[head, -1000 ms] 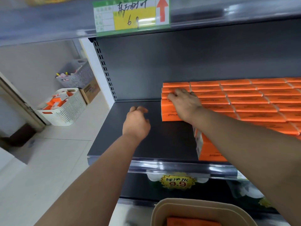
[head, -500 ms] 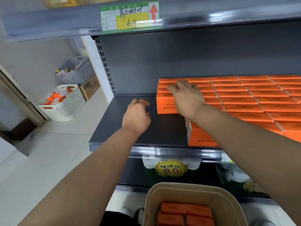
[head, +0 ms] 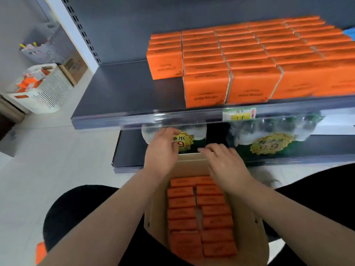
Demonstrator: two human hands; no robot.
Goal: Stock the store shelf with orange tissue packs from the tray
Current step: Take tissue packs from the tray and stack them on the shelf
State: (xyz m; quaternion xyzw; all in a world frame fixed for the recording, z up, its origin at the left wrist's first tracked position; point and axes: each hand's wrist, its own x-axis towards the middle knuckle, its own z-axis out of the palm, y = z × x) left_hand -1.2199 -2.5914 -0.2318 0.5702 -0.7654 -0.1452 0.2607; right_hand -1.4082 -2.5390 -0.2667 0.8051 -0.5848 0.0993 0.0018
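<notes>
The tray (head: 155,212) sits right below me, a tan tub with its long side running away from me. The orange tissue packs (head: 181,202) that are left lie flat inside it in two columns, filling the floor of the tray from the near end almost to the far end.

My left grip (head: 161,150) hangs over the far left corner of the tray, fingers loosely bent forward, holding nothing. My right grip (head: 224,162) is over the far right part of the tray, just above the last packs there, fingers spread and reaching toward the left; it is empty too. The two are near each other but apart.

Beyond the tray and higher up is the dark shelf (head: 124,89). The stocked packs (head: 249,60) stand on it on edge in tight rows, covering the part beyond and to the right of the tray; the part beyond and to the left of the tray is bare. A small price tag (head: 239,115) sits on the shelf's front rail.

Just past the tray's far rim, on the lower shelf, are wrapped water bottles (head: 247,134) with a yellow sticker (head: 271,145) reading 9.9. Far left of the tray, a white basket (head: 44,91) stands on the floor.
</notes>
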